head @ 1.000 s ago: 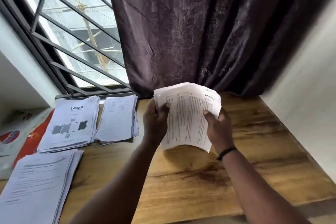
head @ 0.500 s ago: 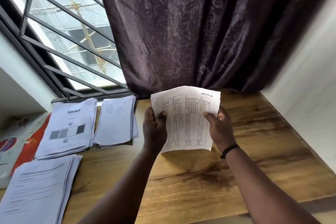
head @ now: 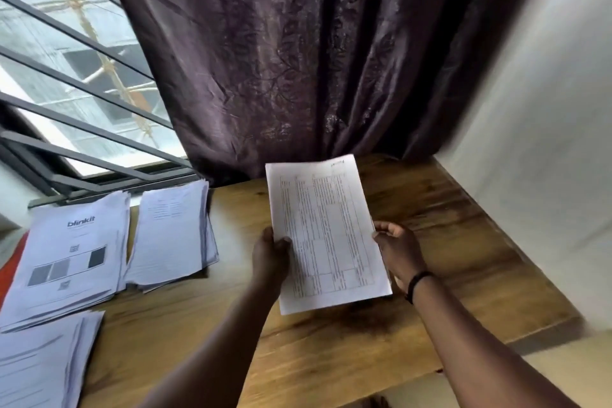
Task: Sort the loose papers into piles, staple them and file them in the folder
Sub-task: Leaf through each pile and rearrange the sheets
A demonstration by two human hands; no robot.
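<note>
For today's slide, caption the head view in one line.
Both hands hold a printed sheet above the wooden table, beside three sorted piles.

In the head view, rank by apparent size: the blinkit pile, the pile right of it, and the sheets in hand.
1. blinkit pile, largest as it looks.
2. and 3. held sheets and the middle pile look about alike; the held sheets are raised nearer the camera, so I won't rank them.

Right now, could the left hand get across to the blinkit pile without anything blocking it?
Probably yes. The left hand grips the held sheets' left edge, so it must let go first. Between it and the blinkit pile lies only the flat middle pile on the wooden table.
</note>
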